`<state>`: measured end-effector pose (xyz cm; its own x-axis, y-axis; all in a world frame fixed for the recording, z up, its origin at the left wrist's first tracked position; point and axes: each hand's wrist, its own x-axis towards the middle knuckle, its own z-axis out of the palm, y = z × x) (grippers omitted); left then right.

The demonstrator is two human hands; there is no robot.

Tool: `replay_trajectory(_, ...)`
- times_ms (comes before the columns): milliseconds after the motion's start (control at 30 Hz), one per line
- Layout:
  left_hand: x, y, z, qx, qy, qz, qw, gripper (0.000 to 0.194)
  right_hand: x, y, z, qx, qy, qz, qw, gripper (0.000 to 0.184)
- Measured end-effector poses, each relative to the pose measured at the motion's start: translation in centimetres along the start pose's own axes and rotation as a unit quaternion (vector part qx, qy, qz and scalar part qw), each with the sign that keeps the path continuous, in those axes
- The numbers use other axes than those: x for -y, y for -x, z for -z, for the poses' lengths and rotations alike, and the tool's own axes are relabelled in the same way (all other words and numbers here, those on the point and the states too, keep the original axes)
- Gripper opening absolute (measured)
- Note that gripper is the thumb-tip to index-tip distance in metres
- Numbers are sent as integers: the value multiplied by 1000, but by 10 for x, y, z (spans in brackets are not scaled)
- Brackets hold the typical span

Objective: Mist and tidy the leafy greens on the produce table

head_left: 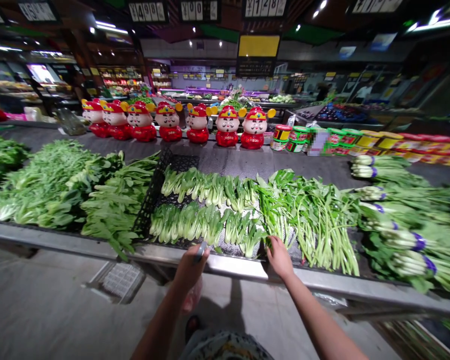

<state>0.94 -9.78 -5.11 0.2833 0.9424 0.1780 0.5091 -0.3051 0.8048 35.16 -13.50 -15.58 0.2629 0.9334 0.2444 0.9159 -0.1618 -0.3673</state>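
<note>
My left hand (189, 265) is closed around a grey, smooth-edged thing (201, 251) at the metal front edge of a vegetable stand. Below that hand hangs a clear plastic bag (193, 296) with something reddish inside. At the same edge, my right hand (279, 256) reaches between the bok choy and the long-stemmed greens, its fingers slightly bent and apart; the fingertips are partly hidden. Two rows of bok choy (198, 222) lie on a dark mesh surface before me. Long-stemmed leafy greens (318, 220) spread out to their right.
A black plastic crate side (144, 207) divides off more leafy greens (114, 200) at left. Purple-banded bundles (401, 240) lie at right. Red figurine jars (227, 127) and stacked cans (298, 137) line the back. A white basket (122, 280) sits low, beneath the metal edge (232, 265).
</note>
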Motion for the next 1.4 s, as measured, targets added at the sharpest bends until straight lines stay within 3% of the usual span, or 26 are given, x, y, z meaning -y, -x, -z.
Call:
replay_trajectory(167, -12, 0, -15, -15, 8, -10, 1000, 26, -19, -4, 8, 6, 16, -1, 1000, 42)
replay_trajectory(467, -10, 13, -47, 1, -14, 40, 999, 31, -51, -4, 17, 1, 33, 0, 999, 41)
replay_trajectory(700, -25, 17, -66, -64, -73, -56, 994, 21, -74, -3, 23, 8, 30, -6, 1000, 44)
replay_trajectory(867, -18, 23, -92, -92, -136, -127, 978, 16, -84, 2, 23, 23, 35, -10, 999, 44)
replay_trajectory(1067, -22, 27, -125, -142, -70, 22, 987, 17, -76, 6, 25, 37, 49, -22, 998, 42)
replay_trajectory(1233, -39, 23, -125, -77, -23, 128, 988, 25, -68, 8, 31, 63, 65, -25, 996, 41)
replay_trajectory(1400, -53, 20, -121, -56, 10, 107, 993, 32, -63, 10, 34, 70, 71, -36, 994, 40)
